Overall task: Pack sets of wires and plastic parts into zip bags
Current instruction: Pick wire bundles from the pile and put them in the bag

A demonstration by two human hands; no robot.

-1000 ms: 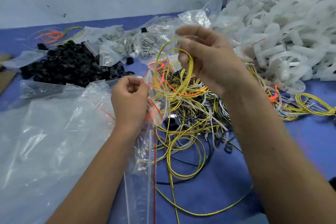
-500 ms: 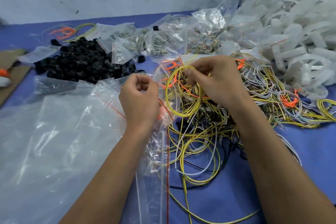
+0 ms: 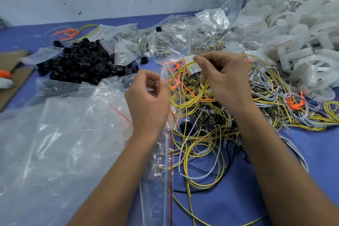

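Observation:
My left hand [image 3: 148, 101] pinches the red-striped mouth of a small clear zip bag [image 3: 169, 79] at the centre of the view. Just to its right, my right hand [image 3: 225, 80] grips a coiled loop of yellow wire [image 3: 180, 86] with an orange tie, held at the bag's opening. Under both hands lies a tangle of yellow, grey, white and black wires [image 3: 211, 134] on the blue table. A heap of black plastic rings [image 3: 82, 62] sits at the left rear.
Large clear plastic sheeting [image 3: 55, 143] covers the left front. Small zip bags of metal parts [image 3: 146, 44] lie at the back centre. White plastic parts [image 3: 302, 42] are piled at the right rear. Brown cardboard [image 3: 12, 79] lies at the far left edge.
My right hand has come down from above the pile with the yellow wire coil and brought it to the bag's mouth. My left hand kept its hold on the bag.

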